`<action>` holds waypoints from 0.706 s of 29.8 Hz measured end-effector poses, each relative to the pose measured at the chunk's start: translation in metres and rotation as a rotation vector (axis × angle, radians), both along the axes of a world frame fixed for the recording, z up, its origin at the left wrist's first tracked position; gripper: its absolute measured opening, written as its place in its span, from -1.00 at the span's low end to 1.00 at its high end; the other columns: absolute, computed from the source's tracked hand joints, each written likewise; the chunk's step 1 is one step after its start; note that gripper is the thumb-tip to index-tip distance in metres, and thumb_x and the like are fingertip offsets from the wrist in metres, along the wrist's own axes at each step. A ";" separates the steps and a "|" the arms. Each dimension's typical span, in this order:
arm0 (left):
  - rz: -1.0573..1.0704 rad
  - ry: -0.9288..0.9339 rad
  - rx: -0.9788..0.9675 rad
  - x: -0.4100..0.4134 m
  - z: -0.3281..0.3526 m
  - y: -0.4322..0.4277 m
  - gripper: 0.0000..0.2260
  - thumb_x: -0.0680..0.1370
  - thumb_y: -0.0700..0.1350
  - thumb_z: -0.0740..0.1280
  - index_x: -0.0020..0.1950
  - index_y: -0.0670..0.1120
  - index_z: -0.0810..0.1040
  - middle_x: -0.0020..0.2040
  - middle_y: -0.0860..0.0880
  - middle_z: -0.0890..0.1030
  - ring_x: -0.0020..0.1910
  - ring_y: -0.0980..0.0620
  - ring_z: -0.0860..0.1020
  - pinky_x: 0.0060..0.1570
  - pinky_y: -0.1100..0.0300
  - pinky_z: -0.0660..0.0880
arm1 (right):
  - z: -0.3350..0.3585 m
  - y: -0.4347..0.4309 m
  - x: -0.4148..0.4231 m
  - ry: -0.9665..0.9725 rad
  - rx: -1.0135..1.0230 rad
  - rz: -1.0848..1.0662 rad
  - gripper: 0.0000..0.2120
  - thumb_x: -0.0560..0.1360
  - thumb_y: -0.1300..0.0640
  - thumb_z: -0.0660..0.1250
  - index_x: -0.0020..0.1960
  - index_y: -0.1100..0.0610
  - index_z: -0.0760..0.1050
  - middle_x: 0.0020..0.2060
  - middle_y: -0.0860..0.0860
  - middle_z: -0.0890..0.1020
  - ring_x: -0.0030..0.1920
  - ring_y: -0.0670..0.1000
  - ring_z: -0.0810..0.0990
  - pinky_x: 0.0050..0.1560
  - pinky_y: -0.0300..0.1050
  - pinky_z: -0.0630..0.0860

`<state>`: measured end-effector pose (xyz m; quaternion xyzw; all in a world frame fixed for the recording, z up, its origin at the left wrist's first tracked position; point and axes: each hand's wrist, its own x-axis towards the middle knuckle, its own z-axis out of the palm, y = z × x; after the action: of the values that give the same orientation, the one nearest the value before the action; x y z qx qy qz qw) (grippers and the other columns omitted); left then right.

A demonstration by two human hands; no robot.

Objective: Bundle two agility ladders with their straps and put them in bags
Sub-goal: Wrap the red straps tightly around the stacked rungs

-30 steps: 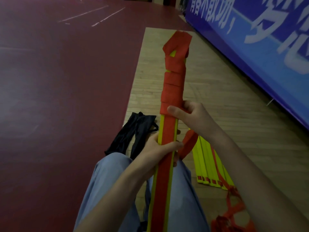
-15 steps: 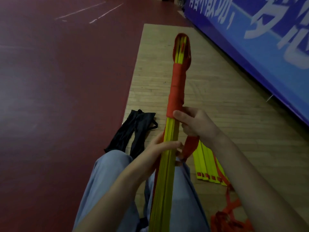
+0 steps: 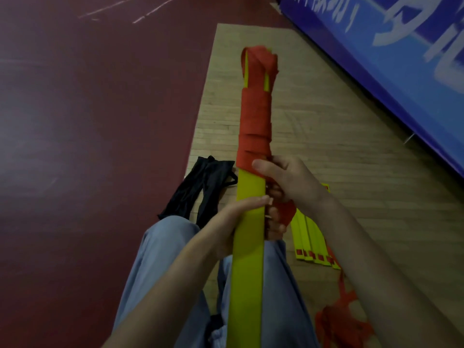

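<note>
Maroon sports floor (image 3: pixel 75 146) borders a strip of wooden floor (image 3: pixel 339 151). Black bags (image 3: pixel 200 187) lie at the border, beside the person's knee. The left hand (image 3: pixel 233 222) grips the yellow ladder bundle (image 3: pixel 248 259) held over the lap, thumb across its face. A red strap (image 3: pixel 254 126) is wound round the bundle's far half. The right hand (image 3: pixel 288 179) curls round the bundle at the wrap's lower edge, holding the strap's loose run. The second ladder (image 3: pixel 311 239) lies fanned on the wood below a blue banner (image 3: pixel 401 71).

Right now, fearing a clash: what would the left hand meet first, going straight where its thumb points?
Probably the right hand, holding the red strap just past the ladder bundle that the left hand grips.
</note>
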<state>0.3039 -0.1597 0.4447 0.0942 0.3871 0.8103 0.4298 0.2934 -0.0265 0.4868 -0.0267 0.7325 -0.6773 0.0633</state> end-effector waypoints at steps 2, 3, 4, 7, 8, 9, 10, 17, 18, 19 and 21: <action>0.138 0.102 -0.250 0.001 -0.008 0.000 -0.66 0.32 -0.12 0.53 0.02 -0.14 0.55 -0.18 -0.11 0.61 -0.26 -0.04 0.62 -0.22 0.11 0.59 | -0.008 -0.003 0.000 -0.035 0.068 -0.071 -0.75 0.55 0.19 0.23 -0.31 0.14 0.44 -0.73 -0.11 0.35 -0.72 -0.19 0.27 -0.67 -0.41 0.18; 0.212 0.156 -0.358 0.001 -0.011 0.001 -0.68 0.39 -0.15 0.48 0.09 -0.12 0.50 -0.13 -0.11 0.60 -0.21 -0.04 0.62 -0.19 0.11 0.59 | -0.014 -0.004 -0.001 -0.029 0.118 -0.103 -0.75 0.55 0.17 0.23 -0.31 0.14 0.43 -0.74 -0.10 0.32 -0.72 -0.18 0.24 -0.67 -0.38 0.16; 0.274 0.206 -0.434 0.003 -0.013 0.003 -0.68 0.43 -0.18 0.43 0.14 -0.10 0.46 -0.11 -0.08 0.59 -0.20 -0.01 0.61 -0.19 0.14 0.58 | -0.019 -0.004 -0.001 -0.021 0.160 -0.135 -0.74 0.54 0.14 0.25 -0.32 0.13 0.43 -0.75 -0.09 0.30 -0.72 -0.17 0.22 -0.66 -0.37 0.15; 0.372 0.339 -0.490 0.009 -0.008 0.015 -0.70 0.43 -0.27 0.43 0.03 -0.01 0.42 -0.24 0.03 0.53 -0.33 0.15 0.54 -0.36 0.35 0.51 | -0.021 -0.002 -0.004 0.019 0.270 -0.201 -0.70 0.52 0.11 0.29 -0.39 0.08 0.41 -0.76 -0.10 0.30 -0.71 -0.17 0.25 -0.63 -0.40 0.15; 0.387 0.387 -0.516 0.010 -0.007 0.018 -0.70 0.42 -0.30 0.43 -0.04 0.02 0.41 -0.28 0.03 0.49 -0.37 0.17 0.49 -0.41 0.40 0.46 | -0.018 -0.002 -0.003 0.039 0.311 -0.191 -0.70 0.51 0.09 0.30 -0.39 0.06 0.42 -0.76 -0.12 0.32 -0.69 -0.17 0.27 -0.61 -0.40 0.17; 0.400 0.406 -0.530 0.010 -0.008 0.018 -0.70 0.42 -0.32 0.41 -0.09 0.01 0.40 -0.32 0.02 0.45 -0.41 0.16 0.46 -0.46 0.40 0.42 | -0.015 -0.002 -0.003 0.065 0.350 -0.154 -0.72 0.50 0.07 0.31 -0.38 0.05 0.44 -0.74 -0.13 0.33 -0.67 -0.18 0.29 -0.58 -0.40 0.19; 0.414 0.386 -0.526 0.008 -0.009 0.017 -0.72 0.41 -0.35 0.39 -0.13 -0.02 0.40 -0.37 0.01 0.42 -0.47 0.15 0.43 -0.50 0.37 0.40 | -0.011 -0.002 -0.002 0.089 0.371 -0.111 -0.76 0.48 0.04 0.33 -0.35 0.04 0.48 -0.71 -0.14 0.36 -0.64 -0.18 0.30 -0.55 -0.40 0.21; 0.028 0.052 0.292 0.003 -0.001 0.005 -0.79 0.22 -0.25 0.26 -0.18 -0.14 0.39 -0.49 0.10 0.39 -0.60 0.21 0.25 -0.61 0.39 0.29 | -0.011 0.003 0.004 -0.003 0.044 0.029 -0.88 0.42 0.06 0.26 -0.29 0.02 0.47 -0.56 -0.13 0.50 -0.61 -0.18 0.35 -0.64 -0.36 0.25; -0.052 0.045 0.367 0.003 -0.002 0.005 -0.80 0.26 -0.26 0.29 -0.14 -0.15 0.45 -0.45 0.10 0.42 -0.57 0.19 0.24 -0.57 0.39 0.33 | -0.011 0.001 0.006 -0.036 0.004 0.020 -0.80 0.42 0.06 0.25 -0.36 0.04 0.46 -0.59 -0.12 0.46 -0.62 -0.20 0.33 -0.65 -0.38 0.20; -0.111 0.032 0.405 0.002 -0.005 0.005 -0.81 0.30 -0.25 0.31 -0.10 -0.16 0.48 -0.42 0.07 0.43 -0.53 0.16 0.24 -0.52 0.37 0.37 | -0.012 0.001 0.006 -0.055 -0.020 0.008 -0.76 0.45 0.09 0.25 -0.40 0.05 0.47 -0.62 -0.12 0.44 -0.63 -0.21 0.32 -0.65 -0.39 0.17; -0.159 -0.012 0.395 0.002 -0.013 0.001 -0.77 0.34 -0.25 0.32 -0.02 -0.19 0.48 -0.37 0.00 0.44 -0.47 0.12 0.35 -0.39 0.28 0.49 | -0.014 0.001 0.009 -0.077 -0.042 0.012 -0.74 0.47 0.13 0.25 -0.39 0.07 0.49 -0.64 -0.11 0.41 -0.65 -0.22 0.32 -0.64 -0.42 0.15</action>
<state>0.3057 -0.1586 0.4313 0.2021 0.2098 0.8345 0.4677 0.3020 -0.0258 0.4727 -0.0061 0.7150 -0.6926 0.0950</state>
